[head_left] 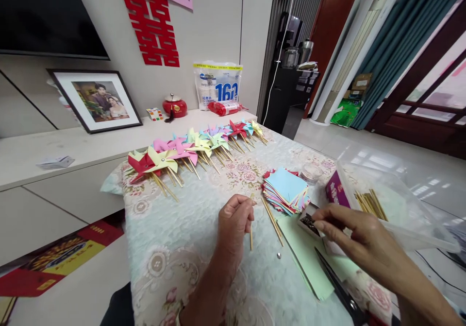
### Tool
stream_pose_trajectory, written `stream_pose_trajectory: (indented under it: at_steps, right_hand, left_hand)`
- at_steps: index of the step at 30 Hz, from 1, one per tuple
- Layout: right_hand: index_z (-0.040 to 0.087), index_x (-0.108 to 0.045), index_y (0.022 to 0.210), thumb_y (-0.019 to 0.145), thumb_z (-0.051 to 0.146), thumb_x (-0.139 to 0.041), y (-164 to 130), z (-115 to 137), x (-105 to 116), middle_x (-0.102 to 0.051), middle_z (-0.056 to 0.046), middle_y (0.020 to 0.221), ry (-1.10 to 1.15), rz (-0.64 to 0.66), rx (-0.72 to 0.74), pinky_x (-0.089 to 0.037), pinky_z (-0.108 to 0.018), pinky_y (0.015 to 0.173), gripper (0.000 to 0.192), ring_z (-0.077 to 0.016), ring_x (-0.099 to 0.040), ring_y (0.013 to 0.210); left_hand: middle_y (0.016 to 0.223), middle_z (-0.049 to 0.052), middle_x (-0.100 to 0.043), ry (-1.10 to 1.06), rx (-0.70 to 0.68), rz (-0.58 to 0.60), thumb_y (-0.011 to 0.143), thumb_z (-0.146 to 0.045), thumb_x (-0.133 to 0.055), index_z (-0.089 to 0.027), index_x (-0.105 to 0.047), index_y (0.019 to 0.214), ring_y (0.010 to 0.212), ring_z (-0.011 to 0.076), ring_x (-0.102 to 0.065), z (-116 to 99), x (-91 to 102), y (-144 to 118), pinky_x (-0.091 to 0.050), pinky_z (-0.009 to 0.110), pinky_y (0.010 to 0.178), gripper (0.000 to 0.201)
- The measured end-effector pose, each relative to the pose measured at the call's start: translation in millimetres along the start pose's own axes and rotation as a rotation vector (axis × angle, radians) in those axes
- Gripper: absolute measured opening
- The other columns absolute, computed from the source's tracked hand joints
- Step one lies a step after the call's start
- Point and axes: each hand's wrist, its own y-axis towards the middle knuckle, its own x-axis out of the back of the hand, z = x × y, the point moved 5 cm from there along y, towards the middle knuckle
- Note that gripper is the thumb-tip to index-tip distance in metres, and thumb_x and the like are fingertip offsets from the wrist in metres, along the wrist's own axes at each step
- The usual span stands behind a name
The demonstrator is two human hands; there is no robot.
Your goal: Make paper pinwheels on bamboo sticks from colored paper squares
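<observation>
My left hand [235,221] is closed above the middle of the tablecloth. A thin wooden stick [251,240] sticks out below its curled fingers; its upper part is hidden by the hand. To the right, my right hand [355,233] reaches into a small open box [307,224] of dark metal pins, thumb and forefinger pinched together. Whatever sits between those fingertips is too small to make out. A single silver pin with a round head [278,255] lies on the cloth between my hands. Two loose sticks [272,221] lie beside a stack of coloured paper squares [286,185].
Finished paper pinwheels [182,151] on sticks line the table's far edge. Green paper sheets [306,260] and black scissors [340,287] lie near my right forearm. A clear plastic bin [411,219] holds more sticks [371,204]. Behind stands a white cabinet [83,153] with a framed photo [96,100].
</observation>
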Motion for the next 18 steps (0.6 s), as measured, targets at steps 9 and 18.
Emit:
stream_pose_trajectory:
  at_steps: [9,18]
  right_hand:
    - [0.021,-0.070,0.088,0.093,0.036,-0.064,21.9,26.3,27.6,-0.065,-0.002,0.070,0.170,-0.390,0.042,-0.044,-0.027,0.052,0.017,-0.0142,-0.056,0.057]
    - [0.020,-0.061,0.081,0.098,0.025,-0.049,37.5,62.9,0.9,-0.065,-0.003,0.072,-0.215,-0.052,0.199,-0.041,-0.028,0.059,0.021,-0.0151,-0.059,0.062]
  left_hand:
    - [0.053,-0.006,-0.051,0.038,0.013,0.057,0.075,-0.031,-0.066,-0.018,-0.055,0.065,0.040,0.0044,-0.034,3.9,-5.4,-1.8,-0.023,0.019,0.042,0.019]
    - [0.054,-0.006,-0.051,0.038,0.060,0.057,0.073,-0.035,-0.066,-0.018,-0.057,0.068,0.039,0.0045,-0.034,8.0,-3.8,1.4,-0.022,0.019,0.041,0.019]
